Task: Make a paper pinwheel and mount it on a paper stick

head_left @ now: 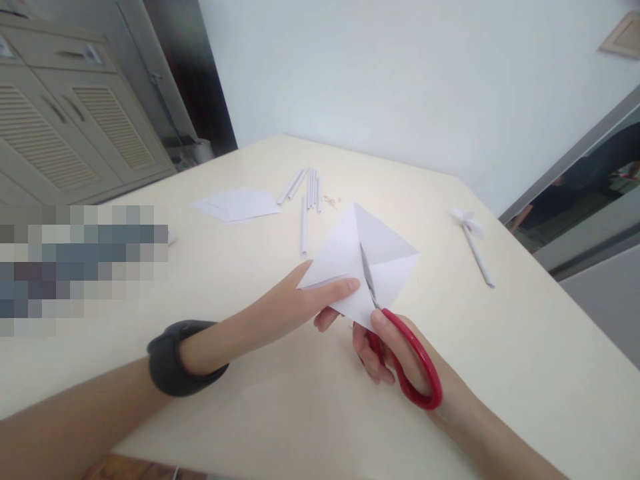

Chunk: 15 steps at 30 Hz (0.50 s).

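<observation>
A creased square of white paper is held above the table by my left hand, thumb on top and fingers underneath. One corner is slit along a fold beside my thumb. My right hand grips red-handled scissors, thumb through one loop. Their upper blade lies over the paper, pointing away from me toward its middle; the lower blade is hidden beneath the sheet. A dark wristband circles my left wrist.
Several rolled white paper sticks lie behind the sheet, near small brown bits. More white paper sheets rest to the left. At the right is a paper pinwheel on a stick. A white wall borders the table.
</observation>
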Each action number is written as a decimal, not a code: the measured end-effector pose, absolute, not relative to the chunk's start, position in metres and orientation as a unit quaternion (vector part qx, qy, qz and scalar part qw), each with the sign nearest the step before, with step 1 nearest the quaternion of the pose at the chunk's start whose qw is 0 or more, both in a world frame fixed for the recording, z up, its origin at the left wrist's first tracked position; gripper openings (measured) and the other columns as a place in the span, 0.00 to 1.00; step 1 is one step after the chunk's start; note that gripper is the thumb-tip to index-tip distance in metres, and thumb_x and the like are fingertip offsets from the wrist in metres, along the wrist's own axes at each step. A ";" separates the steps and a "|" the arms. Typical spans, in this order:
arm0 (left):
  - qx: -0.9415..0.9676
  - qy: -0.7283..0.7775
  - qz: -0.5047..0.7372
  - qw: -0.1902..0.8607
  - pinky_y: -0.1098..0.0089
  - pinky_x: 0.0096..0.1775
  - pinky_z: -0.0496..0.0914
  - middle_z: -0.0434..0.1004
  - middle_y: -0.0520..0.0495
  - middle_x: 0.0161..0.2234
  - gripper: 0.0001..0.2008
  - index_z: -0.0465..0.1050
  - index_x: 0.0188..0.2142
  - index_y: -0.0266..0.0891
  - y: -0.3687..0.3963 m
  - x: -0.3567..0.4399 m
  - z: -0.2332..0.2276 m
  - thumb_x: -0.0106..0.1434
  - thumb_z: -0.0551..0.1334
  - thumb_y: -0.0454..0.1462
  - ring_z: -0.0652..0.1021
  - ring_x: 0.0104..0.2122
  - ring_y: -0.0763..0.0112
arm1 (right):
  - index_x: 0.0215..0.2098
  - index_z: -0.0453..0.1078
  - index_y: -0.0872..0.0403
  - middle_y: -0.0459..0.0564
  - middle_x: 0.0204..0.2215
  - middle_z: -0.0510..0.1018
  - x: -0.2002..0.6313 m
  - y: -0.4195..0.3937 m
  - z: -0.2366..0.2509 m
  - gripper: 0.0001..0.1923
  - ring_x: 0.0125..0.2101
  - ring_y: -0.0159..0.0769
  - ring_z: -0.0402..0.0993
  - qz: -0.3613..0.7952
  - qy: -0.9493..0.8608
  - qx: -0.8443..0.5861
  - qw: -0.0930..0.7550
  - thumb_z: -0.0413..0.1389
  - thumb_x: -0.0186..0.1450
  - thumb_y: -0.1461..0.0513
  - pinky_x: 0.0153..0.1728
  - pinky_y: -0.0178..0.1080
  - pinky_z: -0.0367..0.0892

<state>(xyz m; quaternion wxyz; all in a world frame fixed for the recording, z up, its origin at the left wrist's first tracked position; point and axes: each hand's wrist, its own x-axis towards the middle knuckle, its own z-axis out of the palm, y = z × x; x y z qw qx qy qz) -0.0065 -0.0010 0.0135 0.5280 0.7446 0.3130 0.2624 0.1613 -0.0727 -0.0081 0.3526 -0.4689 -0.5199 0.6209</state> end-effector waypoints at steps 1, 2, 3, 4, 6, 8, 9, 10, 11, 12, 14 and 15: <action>0.741 0.320 0.267 0.526 0.72 0.27 0.63 0.57 0.55 0.11 0.26 0.53 0.12 0.39 -0.001 -0.006 0.012 0.64 0.51 0.44 0.65 0.16 0.76 | 0.26 0.62 0.54 0.40 0.14 0.57 0.161 -0.072 -0.009 0.21 0.16 0.27 0.53 0.626 -0.519 -0.463 0.354 0.45 0.65 0.48 0.21 0.33 0.53; 0.735 0.330 0.275 0.524 0.72 0.27 0.62 0.57 0.55 0.11 0.25 0.54 0.12 0.39 -0.001 -0.006 0.009 0.65 0.51 0.43 0.64 0.16 0.76 | 0.26 0.62 0.54 0.40 0.14 0.57 0.160 -0.072 -0.010 0.21 0.16 0.27 0.53 0.631 -0.518 -0.456 0.354 0.45 0.65 0.46 0.21 0.33 0.53; 0.727 0.340 0.287 0.523 0.71 0.27 0.62 0.56 0.55 0.11 0.25 0.54 0.13 0.39 -0.001 -0.005 0.007 0.65 0.51 0.43 0.64 0.16 0.76 | 0.27 0.62 0.54 0.40 0.14 0.58 0.160 -0.071 -0.010 0.22 0.17 0.27 0.54 0.636 -0.518 -0.450 0.353 0.45 0.64 0.45 0.22 0.34 0.54; 0.715 0.351 0.301 0.524 0.71 0.27 0.61 0.56 0.55 0.12 0.24 0.55 0.13 0.38 -0.001 -0.005 0.004 0.65 0.51 0.43 0.64 0.16 0.76 | 0.27 0.62 0.55 0.40 0.15 0.58 0.159 -0.071 -0.011 0.23 0.17 0.27 0.54 0.640 -0.518 -0.446 0.350 0.45 0.64 0.44 0.22 0.34 0.54; 0.685 0.354 0.337 0.540 0.72 0.25 0.59 0.57 0.55 0.13 0.23 0.56 0.15 0.38 0.001 -0.006 0.000 0.65 0.53 0.42 0.63 0.17 0.77 | 0.27 0.63 0.55 0.42 0.17 0.60 0.159 -0.070 -0.011 0.24 0.18 0.27 0.56 0.646 -0.516 -0.447 0.341 0.45 0.63 0.43 0.23 0.34 0.54; 0.639 0.340 0.394 0.565 0.73 0.22 0.57 0.56 0.56 0.13 0.21 0.56 0.16 0.37 0.004 -0.008 -0.001 0.64 0.55 0.40 0.62 0.17 0.78 | 0.27 0.63 0.56 0.43 0.19 0.63 0.159 -0.071 -0.009 0.25 0.19 0.27 0.57 0.647 -0.514 -0.451 0.337 0.45 0.63 0.43 0.23 0.34 0.54; 0.612 0.330 0.430 0.575 0.73 0.21 0.55 0.55 0.56 0.13 0.20 0.57 0.16 0.37 0.006 -0.009 0.000 0.63 0.56 0.39 0.61 0.16 0.79 | 0.27 0.64 0.57 0.44 0.20 0.63 0.159 -0.071 -0.007 0.26 0.19 0.27 0.57 0.648 -0.515 -0.452 0.334 0.45 0.63 0.43 0.24 0.34 0.54; 0.583 0.316 0.470 0.583 0.73 0.20 0.53 0.53 0.57 0.13 0.18 0.57 0.17 0.37 0.008 -0.010 0.002 0.63 0.57 0.37 0.59 0.15 0.80 | 0.28 0.65 0.57 0.45 0.21 0.64 0.160 -0.071 -0.006 0.26 0.20 0.27 0.58 0.649 -0.518 -0.450 0.329 0.45 0.63 0.43 0.24 0.34 0.54; 0.555 0.298 0.507 0.588 0.74 0.19 0.52 0.52 0.57 0.13 0.17 0.58 0.18 0.37 0.010 -0.011 0.005 0.62 0.57 0.36 0.57 0.15 0.80 | 0.28 0.65 0.57 0.45 0.21 0.64 0.160 -0.072 -0.005 0.26 0.20 0.27 0.58 0.649 -0.522 -0.448 0.325 0.45 0.63 0.43 0.24 0.34 0.54; 0.529 0.278 0.541 0.591 0.74 0.18 0.51 0.50 0.58 0.13 0.15 0.59 0.19 0.37 0.012 -0.013 0.009 0.62 0.57 0.34 0.56 0.14 0.81 | 0.28 0.65 0.57 0.45 0.22 0.65 0.160 -0.072 -0.004 0.26 0.20 0.27 0.58 0.650 -0.524 -0.447 0.320 0.45 0.63 0.43 0.24 0.34 0.54; 0.480 0.240 0.575 0.617 0.76 0.18 0.50 0.48 0.58 0.13 0.13 0.58 0.20 0.37 0.016 -0.016 0.016 0.60 0.56 0.32 0.52 0.14 0.82 | 0.29 0.66 0.57 0.45 0.22 0.65 0.161 -0.073 -0.004 0.25 0.20 0.27 0.58 0.652 -0.523 -0.447 0.319 0.45 0.64 0.44 0.24 0.35 0.54; 0.466 0.233 0.569 0.637 0.76 0.18 0.51 0.47 0.58 0.13 0.13 0.58 0.20 0.37 0.017 -0.018 0.018 0.60 0.55 0.32 0.52 0.14 0.81 | 0.29 0.66 0.57 0.45 0.22 0.66 0.162 -0.074 -0.005 0.24 0.21 0.27 0.58 0.650 -0.517 -0.447 0.331 0.45 0.64 0.45 0.25 0.35 0.54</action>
